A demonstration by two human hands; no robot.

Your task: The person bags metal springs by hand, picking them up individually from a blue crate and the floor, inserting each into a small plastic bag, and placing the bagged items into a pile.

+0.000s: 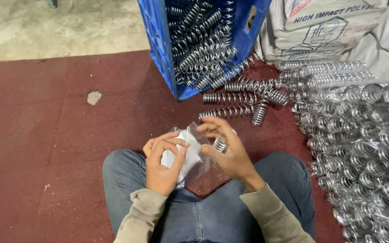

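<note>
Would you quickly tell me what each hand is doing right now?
Left hand: closed on the clear plastic bag.
Right hand: fingers partly open, holding a metal spring at the bag.

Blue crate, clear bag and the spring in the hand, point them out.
blue crate (157, 49), head view, left wall.
clear bag (194, 157), head view, middle of the film.
spring (220, 145), head view, coils beside the right hand's palm.
</note>
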